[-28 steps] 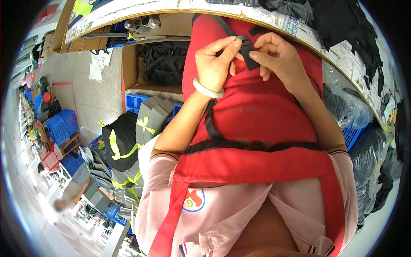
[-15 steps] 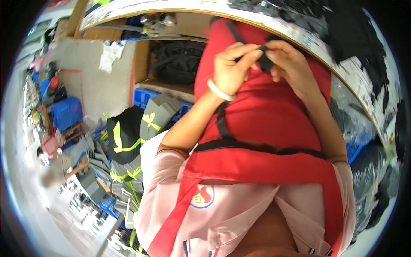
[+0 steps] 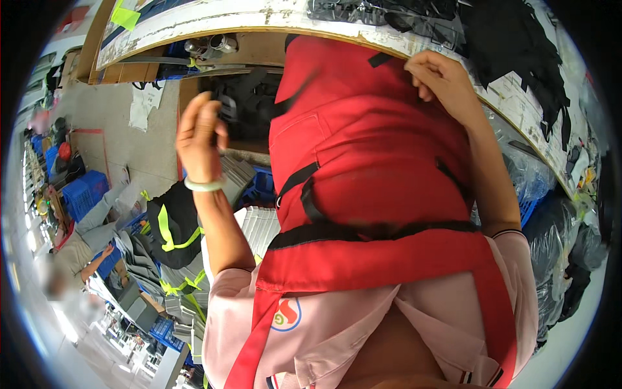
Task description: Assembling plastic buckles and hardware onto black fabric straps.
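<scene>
My left hand (image 3: 202, 141), with a pale bangle at its wrist, is raised on the left beside a cardboard box (image 3: 188, 104) of black straps and pieces (image 3: 249, 97). Its fingers are loosely bent and slightly apart, and I see nothing held in them. A blurred black strap (image 3: 295, 97) slants between the box and the red apron (image 3: 363, 129) over my lap. At the table's edge is my right hand (image 3: 442, 81), fingers loosely curled and apart, with nothing visible in them. A short black strip (image 3: 381, 59) shows on the apron to its left.
The worn white table (image 3: 259, 18) curves across the top, bearing black pieces (image 3: 512, 45) and clear plastic bags. Grey bundles with yellow-green ties (image 3: 170, 230) stand at left near blue crates (image 3: 85, 194). Wrapped bags (image 3: 551, 249) lie at right. A co-worker (image 3: 71, 259) is at far left.
Both hands were together over my lap at a small black piece. They have parted: the left swung left to the box, the right stayed by the table edge. The view has shifted slightly.
</scene>
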